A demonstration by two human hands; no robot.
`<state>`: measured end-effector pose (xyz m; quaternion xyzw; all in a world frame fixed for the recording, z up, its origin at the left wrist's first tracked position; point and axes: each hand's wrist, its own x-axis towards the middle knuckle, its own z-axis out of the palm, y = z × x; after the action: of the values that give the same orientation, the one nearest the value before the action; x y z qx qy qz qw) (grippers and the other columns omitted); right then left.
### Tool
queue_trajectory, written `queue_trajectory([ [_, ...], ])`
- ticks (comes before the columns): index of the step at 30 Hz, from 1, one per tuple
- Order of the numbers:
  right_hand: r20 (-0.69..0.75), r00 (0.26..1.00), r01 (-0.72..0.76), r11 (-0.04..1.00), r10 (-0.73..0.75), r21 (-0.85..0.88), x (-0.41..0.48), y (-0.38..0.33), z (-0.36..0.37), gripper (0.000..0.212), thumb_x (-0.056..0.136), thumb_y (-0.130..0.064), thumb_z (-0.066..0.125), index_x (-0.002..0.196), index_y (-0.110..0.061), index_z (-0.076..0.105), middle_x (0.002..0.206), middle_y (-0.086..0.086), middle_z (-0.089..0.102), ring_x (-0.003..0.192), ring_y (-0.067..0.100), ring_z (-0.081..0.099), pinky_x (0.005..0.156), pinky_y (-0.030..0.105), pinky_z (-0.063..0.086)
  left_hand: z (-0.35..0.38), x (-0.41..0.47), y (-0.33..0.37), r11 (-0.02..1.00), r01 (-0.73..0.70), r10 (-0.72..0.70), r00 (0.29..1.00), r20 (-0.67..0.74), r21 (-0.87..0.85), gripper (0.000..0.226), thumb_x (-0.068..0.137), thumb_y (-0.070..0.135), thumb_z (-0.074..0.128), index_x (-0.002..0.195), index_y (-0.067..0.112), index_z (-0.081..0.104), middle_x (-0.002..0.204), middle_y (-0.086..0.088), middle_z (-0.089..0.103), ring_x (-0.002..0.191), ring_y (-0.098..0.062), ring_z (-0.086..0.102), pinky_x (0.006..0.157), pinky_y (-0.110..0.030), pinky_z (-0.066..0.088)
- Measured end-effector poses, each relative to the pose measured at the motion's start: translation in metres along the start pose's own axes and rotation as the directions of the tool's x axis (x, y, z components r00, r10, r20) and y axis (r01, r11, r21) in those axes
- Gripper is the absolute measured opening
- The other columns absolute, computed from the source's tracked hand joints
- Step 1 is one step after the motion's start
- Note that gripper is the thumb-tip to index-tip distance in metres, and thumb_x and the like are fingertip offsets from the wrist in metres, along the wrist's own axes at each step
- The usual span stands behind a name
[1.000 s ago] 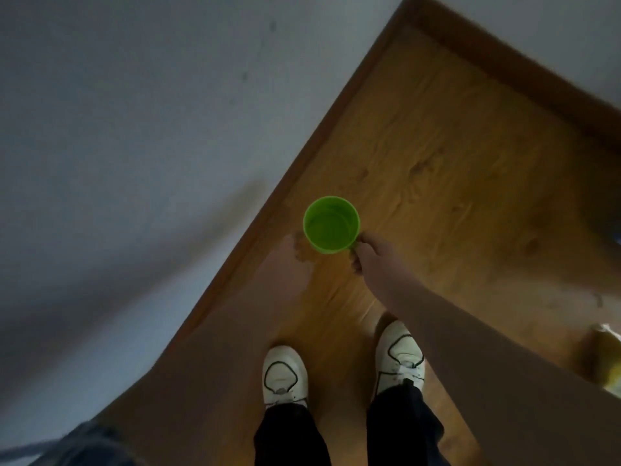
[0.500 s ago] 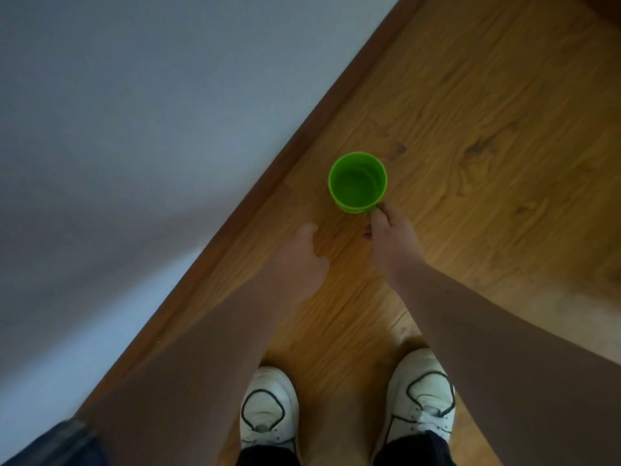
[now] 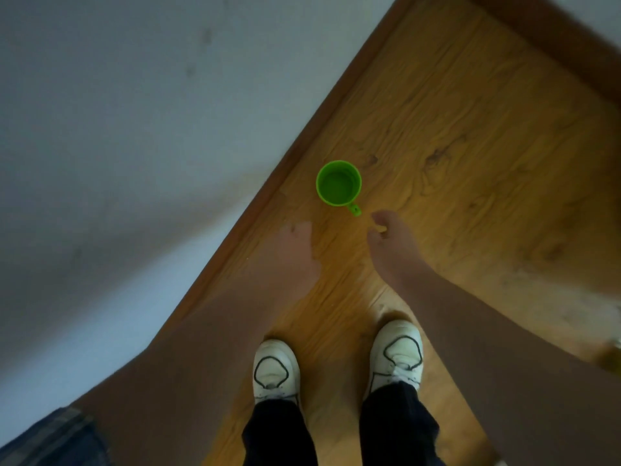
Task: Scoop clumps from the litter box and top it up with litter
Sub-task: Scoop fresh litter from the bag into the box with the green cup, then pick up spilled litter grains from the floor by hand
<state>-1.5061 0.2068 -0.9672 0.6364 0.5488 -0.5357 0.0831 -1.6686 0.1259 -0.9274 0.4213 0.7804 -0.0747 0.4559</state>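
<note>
Both hands hang low over the wood-grain laminate floor (image 3: 470,136), apart and holding nothing. The right hand (image 3: 391,242), fingers loosely curled, is just beside the side handle of the small green plastic cup (image 3: 338,183) without touching it. The left hand (image 3: 299,247) is blurred, its fingers relaxed. The cup stands upright near the brown skirting board (image 3: 295,146); no litter box is in view. A careless swipe from either hand, or a step from the white trainers (image 3: 275,368), could probably tip so light a cup.
</note>
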Motion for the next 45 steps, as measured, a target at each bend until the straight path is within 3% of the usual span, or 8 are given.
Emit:
queue_trajectory([
  [2, -0.013, 0.998, 0.065, 0.992, -0.067, -0.112, -0.05, -0.016, -0.028, 0.045, 0.099, -0.02, 0.045, 0.144, -0.02, 0.045, 0.141, 0.004, 0.051, 0.121, 0.02, 0.055, 0.098, 0.034, 0.047, -0.022, -0.04, 0.014, 0.992, -0.039, 0.043, 0.999, -0.031, 0.116, 0.056, 0.095, 0.028, 0.049, 0.148, 0.021, 0.033, 0.138, -0.006, 0.05, 0.119, -0.022, 0.053, 0.097, -0.041, 0.049],
  [4, 0.003, 0.995, 0.101, 0.974, -0.103, -0.202, -0.103, -0.034, -0.062, 0.048, 0.098, -0.019, 0.047, 0.146, -0.018, 0.045, 0.145, 0.005, 0.048, 0.133, 0.023, 0.046, 0.11, 0.041, 0.039, -0.049, -0.088, 0.033, 0.973, -0.074, 0.083, 0.996, -0.032, 0.217, 0.055, 0.096, 0.031, 0.047, 0.148, 0.021, 0.033, 0.141, -0.006, 0.048, 0.124, -0.023, 0.05, 0.102, -0.039, 0.046],
  [8, -0.03, 0.991, 0.113, 0.942, -0.129, -0.315, -0.23, -0.09, -0.142, 0.051, 0.098, -0.017, 0.048, 0.149, -0.017, 0.041, 0.15, 0.004, 0.043, 0.137, 0.023, 0.038, 0.113, 0.038, 0.031, -0.124, -0.204, 0.076, 0.952, -0.174, 0.2, 0.976, -0.083, 0.253, 0.053, 0.096, 0.031, 0.046, 0.146, 0.019, 0.035, 0.141, -0.003, 0.048, 0.124, -0.02, 0.048, 0.103, -0.035, 0.04],
  [14, -0.183, 0.962, 0.112, 0.907, -0.201, -0.406, -0.454, -0.176, -0.248, 0.054, 0.098, -0.024, 0.045, 0.151, -0.023, 0.035, 0.154, 0.002, 0.038, 0.143, 0.023, 0.028, 0.116, 0.042, 0.028, -0.256, -0.393, 0.154, 0.892, -0.335, 0.403, 0.894, -0.197, 0.303, 0.053, 0.099, 0.033, 0.045, 0.148, 0.017, 0.035, 0.147, -0.006, 0.047, 0.132, -0.024, 0.046, 0.109, -0.042, 0.041],
  [18, -0.357, 0.88, 0.076, 0.835, -0.313, -0.545, -0.589, -0.205, -0.284, 0.055, 0.094, -0.025, 0.043, 0.149, -0.026, 0.037, 0.152, -0.003, 0.04, 0.142, 0.021, 0.029, 0.113, 0.043, 0.031, -0.312, -0.503, 0.204, 0.811, -0.462, 0.562, 0.788, -0.253, 0.359, 0.056, 0.099, 0.035, 0.047, 0.151, 0.019, 0.031, 0.152, -0.005, 0.042, 0.139, -0.023, 0.04, 0.114, -0.041, 0.037],
  [22, -0.506, 0.797, 0.008, 0.844, -0.33, -0.537, -0.686, -0.22, -0.298, 0.059, 0.094, -0.025, 0.046, 0.151, -0.029, 0.032, 0.155, -0.005, 0.035, 0.146, 0.021, 0.024, 0.118, 0.044, 0.025, -0.332, -0.579, 0.234, 0.728, -0.549, 0.669, 0.7, -0.25, 0.409, 0.059, 0.1, 0.038, 0.044, 0.153, 0.023, 0.025, 0.157, -0.002, 0.034, 0.145, -0.021, 0.031, 0.118, -0.043, 0.031],
  [33, -0.709, 0.653, -0.034, 0.925, -0.266, -0.378, -0.771, -0.188, -0.345, 0.057, 0.1, -0.036, 0.04, 0.154, -0.034, 0.022, 0.161, -0.01, 0.02, 0.151, 0.015, 0.008, 0.122, 0.04, 0.017, -0.338, -0.653, 0.296, 0.633, -0.568, 0.745, 0.633, -0.212, 0.527, 0.061, 0.1, 0.042, 0.038, 0.156, 0.026, 0.019, 0.162, 0.0, 0.023, 0.15, -0.022, 0.018, 0.122, -0.043, 0.021],
  [45, -0.741, 0.643, -0.033, 0.959, -0.195, -0.281, -0.818, -0.056, -0.438, 0.058, 0.101, -0.037, 0.042, 0.154, -0.034, 0.019, 0.163, -0.011, 0.013, 0.151, 0.014, 0.002, 0.122, 0.034, 0.012, -0.227, -0.699, 0.467, 0.451, -0.66, 0.862, 0.496, -0.103, 0.601, 0.057, 0.099, 0.04, 0.043, 0.151, 0.025, 0.027, 0.156, 0.001, 0.034, 0.145, -0.022, 0.027, 0.119, -0.04, 0.024],
])
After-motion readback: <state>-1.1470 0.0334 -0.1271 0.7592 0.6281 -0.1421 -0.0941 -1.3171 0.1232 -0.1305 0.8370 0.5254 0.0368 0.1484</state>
